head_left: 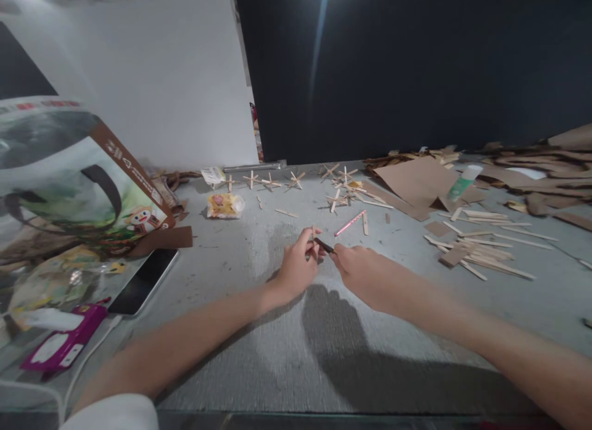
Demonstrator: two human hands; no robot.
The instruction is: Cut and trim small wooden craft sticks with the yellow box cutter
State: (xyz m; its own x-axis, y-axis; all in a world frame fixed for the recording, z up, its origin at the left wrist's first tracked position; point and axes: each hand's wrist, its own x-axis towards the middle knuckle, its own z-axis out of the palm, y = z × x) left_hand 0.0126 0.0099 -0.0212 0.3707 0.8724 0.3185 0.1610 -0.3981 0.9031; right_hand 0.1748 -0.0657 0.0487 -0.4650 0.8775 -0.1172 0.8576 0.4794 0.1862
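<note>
My left hand (pixel 298 260) pinches a short wooden craft stick (pixel 314 231), held upright over the table. In the fist of my right hand (pixel 363 269) is a slim dark tool (pixel 324 245), its tip meeting the stick at the left fingers; I cannot make out its exact kind. Just beyond the hands lie a pink patterned pencil-like stick (pixel 350 223) and a loose craft stick (pixel 365 223). Several star shapes made of crossed sticks, one of them a small star (pixel 296 181), stand farther back on the grey table.
To the right are a pile of craft sticks (pixel 490 251), brown cardboard (pixel 409 180) and a green-white glue tube (pixel 464 183). A phone (pixel 143 283), a purple device (pixel 67 339) with a white cable, and a large printed bag (pixel 124 189) occupy the left. A yellow packet (pixel 224 206) lies farther back.
</note>
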